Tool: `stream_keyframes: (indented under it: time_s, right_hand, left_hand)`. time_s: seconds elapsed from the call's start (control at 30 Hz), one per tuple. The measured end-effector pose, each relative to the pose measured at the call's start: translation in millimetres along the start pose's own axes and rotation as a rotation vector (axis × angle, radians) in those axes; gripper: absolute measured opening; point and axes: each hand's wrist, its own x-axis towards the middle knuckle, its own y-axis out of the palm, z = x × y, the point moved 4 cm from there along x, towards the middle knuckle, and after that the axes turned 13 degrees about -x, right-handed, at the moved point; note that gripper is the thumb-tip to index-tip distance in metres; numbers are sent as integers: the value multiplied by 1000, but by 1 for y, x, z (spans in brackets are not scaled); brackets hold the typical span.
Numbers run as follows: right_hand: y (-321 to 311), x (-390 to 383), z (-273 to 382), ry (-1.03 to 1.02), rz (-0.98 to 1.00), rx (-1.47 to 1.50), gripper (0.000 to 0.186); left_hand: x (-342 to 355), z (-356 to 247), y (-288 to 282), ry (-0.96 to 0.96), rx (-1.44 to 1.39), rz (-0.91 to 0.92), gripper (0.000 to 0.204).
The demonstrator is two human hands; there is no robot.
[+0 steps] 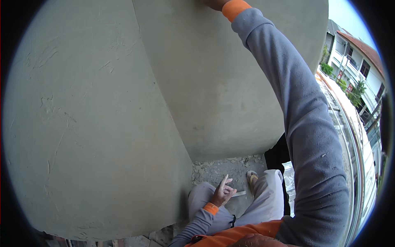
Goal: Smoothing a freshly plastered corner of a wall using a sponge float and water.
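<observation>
My right arm, in a grey sleeve with an orange cuff, reaches up along the smooth grey plastered wall [197, 82]. Only the back part of my right hand [214, 3] shows at the top edge, close to that wall. Its fingers are cut off, so whether it holds anything is hidden. Low in front of my body, my left hand [223, 193] hovers over my legs, one finger stretched out and the others loosely bent apart. A pale flat strip [238, 193] shows just beside its fingers; I cannot tell whether it touches the hand.
On the left, a second plastered wall [90, 123] with ridges and scratches meets the first at a corner. A rough concrete ledge [214, 168] lies under my sandalled foot [252, 177]. A dark gap borders it at right. Beyond are metal rails and a white house [358, 57].
</observation>
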Motion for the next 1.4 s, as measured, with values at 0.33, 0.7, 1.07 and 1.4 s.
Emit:
stream_keyframes:
  time_s: [0.33, 0.7, 1.07, 1.4]
  right_hand:
    - [38, -390, 109, -643, 459, 138, 59]
    - [0, -75, -114, 189, -172, -101, 50]
    - [14, -441, 4, -333, 546, 86, 51]
    - [-4, -141, -134, -57, 4, -79, 52]
  left_hand:
    - [5, -6, -2, 22, 35, 38, 89]
    - [-3, -5, -4, 6, -31, 26, 90]
    - [3, -1, -3, 13, -30, 55, 91]
    - [8, 9, 4, -52, -31, 83, 90]
